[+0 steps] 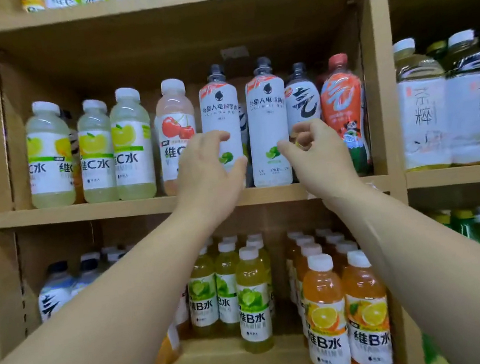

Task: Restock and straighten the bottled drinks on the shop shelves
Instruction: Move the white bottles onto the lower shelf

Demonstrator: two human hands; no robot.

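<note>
On my middle shelf (84, 211) I count 3 lemon bottles (96, 152), 1 cherry bottle (174, 123) and 2 white lime bottles (267, 123).

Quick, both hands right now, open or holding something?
Left hand: open, curled around the left white lime bottle, grip not closed.
Right hand: fingers loosely curled beside the right white lime bottle, holding nothing.

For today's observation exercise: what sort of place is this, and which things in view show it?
Probably a small shop's drinks aisle: wooden shelves hold rows of identical labelled bottles, like the lemon drinks and orange drinks, many deep.
</note>
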